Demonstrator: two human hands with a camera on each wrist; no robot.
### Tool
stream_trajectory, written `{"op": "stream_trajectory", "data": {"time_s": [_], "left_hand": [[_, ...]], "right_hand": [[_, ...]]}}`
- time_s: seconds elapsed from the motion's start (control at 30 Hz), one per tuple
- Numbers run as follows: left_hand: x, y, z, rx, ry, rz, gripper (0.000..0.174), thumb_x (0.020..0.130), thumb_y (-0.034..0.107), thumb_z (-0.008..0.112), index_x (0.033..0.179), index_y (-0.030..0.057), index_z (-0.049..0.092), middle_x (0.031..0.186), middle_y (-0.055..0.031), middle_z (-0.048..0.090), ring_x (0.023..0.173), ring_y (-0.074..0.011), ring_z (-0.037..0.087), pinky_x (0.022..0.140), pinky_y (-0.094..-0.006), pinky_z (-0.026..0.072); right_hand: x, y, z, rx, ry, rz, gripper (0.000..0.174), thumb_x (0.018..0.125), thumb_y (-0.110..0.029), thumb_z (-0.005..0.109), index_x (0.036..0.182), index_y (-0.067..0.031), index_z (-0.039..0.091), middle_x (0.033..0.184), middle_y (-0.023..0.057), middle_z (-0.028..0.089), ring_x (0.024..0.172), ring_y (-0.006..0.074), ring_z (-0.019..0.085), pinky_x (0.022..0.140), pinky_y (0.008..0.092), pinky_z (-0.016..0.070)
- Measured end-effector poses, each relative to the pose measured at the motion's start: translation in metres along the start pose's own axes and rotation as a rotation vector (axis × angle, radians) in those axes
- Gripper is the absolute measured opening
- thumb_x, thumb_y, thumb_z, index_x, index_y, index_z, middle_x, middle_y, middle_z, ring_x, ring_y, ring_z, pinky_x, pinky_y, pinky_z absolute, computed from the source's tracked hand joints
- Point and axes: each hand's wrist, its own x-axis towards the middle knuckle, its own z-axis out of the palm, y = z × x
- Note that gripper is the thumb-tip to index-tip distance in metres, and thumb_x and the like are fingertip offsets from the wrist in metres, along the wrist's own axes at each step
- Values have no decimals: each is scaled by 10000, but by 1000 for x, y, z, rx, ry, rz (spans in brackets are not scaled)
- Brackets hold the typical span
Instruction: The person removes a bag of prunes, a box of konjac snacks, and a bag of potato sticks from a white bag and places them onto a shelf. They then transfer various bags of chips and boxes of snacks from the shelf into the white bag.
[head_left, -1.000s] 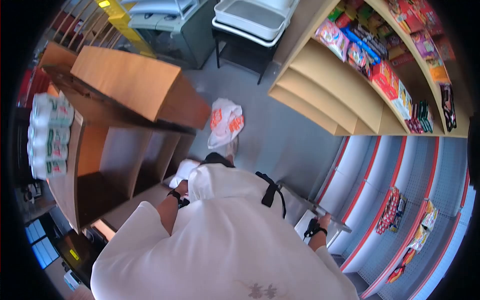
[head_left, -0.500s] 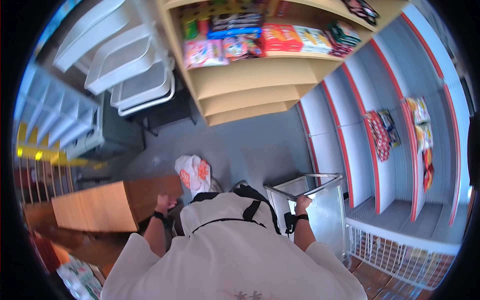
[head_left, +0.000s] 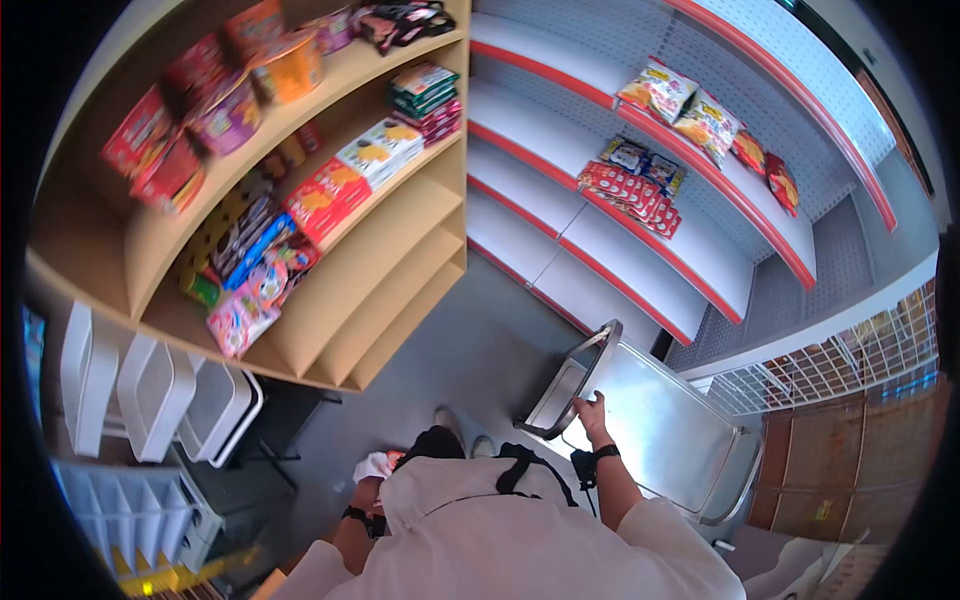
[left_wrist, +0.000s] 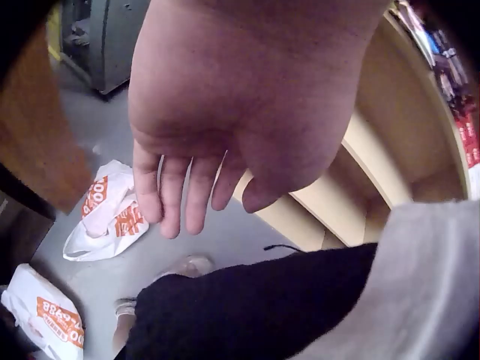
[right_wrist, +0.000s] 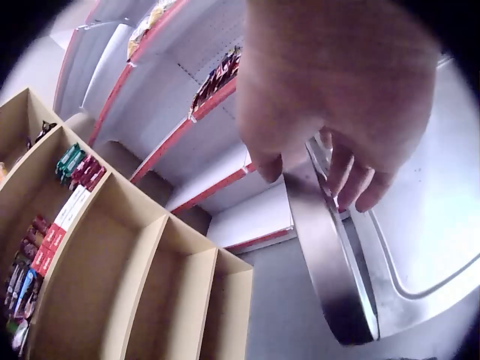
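In the head view my right hand is at the end rail of a metal cart. The right wrist view shows the cart's handle running between the thumb and curled fingers of that hand. My left hand hangs low beside the body; in the left wrist view this hand has its fingers loosely extended, holding nothing. Beyond its fingertips, a white plastic bag with orange print lies on the floor, and a second bag lies at the lower left.
A wooden shelf with snacks and cup noodles stands ahead on the left. Grey shelves with red edges hold several snack packs on the right. White trays are at the left, and a white wire basket is beyond the cart.
The head view has turned toward the shelves on the right. My left hand has moved from beside the brown cabinet to low at my side. My right hand is now at the cart's handle.
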Motion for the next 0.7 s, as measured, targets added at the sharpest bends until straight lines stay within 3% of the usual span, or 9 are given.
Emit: {"op": "stream_trajectory", "data": {"time_s": [0.03, 0.1, 0.17, 0.27, 0.4, 0.5, 0.57, 0.63, 0.7], "left_hand": [[11, 4, -5, 24, -11, 9, 307, 779, 288, 579, 965, 51, 640, 901, -180, 650, 805, -313, 644, 698, -408, 517], [36, 23, -15, -357, 46, -498, 280, 843, 267, 533, 1031, 66, 583, 875, -86, 627, 710, -231, 632, 603, -356, 537], [58, 40, -29, -327, -1, -548, 261, 845, 294, 535, 1023, 111, 589, 834, -18, 561, 674, -148, 566, 623, -364, 519], [99, 28, -46, -279, -134, -555, 279, 890, 288, 464, 1053, 77, 544, 909, -95, 612, 735, -233, 628, 617, -385, 541], [197, -35, -83, 324, -332, 165, 269, 856, 291, 491, 933, 57, 599, 865, -155, 633, 793, -318, 624, 674, -422, 514], [223, -7, -120, 759, -322, 614, 286, 809, 306, 527, 835, 44, 638, 821, -210, 628, 842, -388, 594, 706, -424, 485], [265, 94, -127, 567, -288, 406, 275, 798, 309, 547, 831, 52, 638, 830, -205, 630, 819, -368, 606, 687, -412, 489], [320, 178, -146, 890, -582, 404, 239, 823, 278, 562, 868, 50, 618, 836, -174, 649, 776, -312, 638, 648, -385, 502], [356, 224, -144, -146, -276, -312, 226, 872, 257, 548, 955, 49, 576, 843, -124, 652, 721, -225, 639, 612, -328, 508]], "right_hand": [[7, -2, 3, 52, 16, 0, 806, 755, -185, 690, 1350, 65, 206, 883, 162, 608, 738, 193, 581, 640, 298, 471], [19, -12, 3, 72, 32, 48, 789, 744, -214, 695, 1342, 51, 254, 924, 191, 618, 798, 235, 616, 712, 333, 497], [20, -33, 2, 152, 58, 77, 737, 746, -174, 691, 1304, 71, 276, 880, 175, 619, 750, 217, 619, 650, 325, 497], [43, -57, 1, 354, 43, 107, 623, 756, -95, 648, 1239, 97, 304, 858, 168, 618, 636, 205, 620, 533, 296, 488], [86, -73, 15, 357, 161, 203, 170, 801, -21, 535, 937, 71, 488, 763, 156, 625, 586, 234, 632, 505, 303, 529], [103, -94, 28, 364, 213, 218, 195, 776, -47, 542, 927, 57, 475, 684, 143, 614, 553, 216, 629, 449, 292, 490], [130, -92, 39, 330, 195, 225, 230, 771, -55, 553, 944, 64, 461, 694, 147, 613, 556, 223, 629, 458, 305, 503], [150, -104, 57, 342, 235, 203, 210, 792, 16, 549, 961, 55, 431, 710, 163, 579, 553, 237, 611, 480, 329, 534], [167, -129, 73, 246, 222, 207, 240, 775, 39, 549, 968, 50, 407, 674, 163, 573, 547, 253, 610, 468, 354, 524]]}}
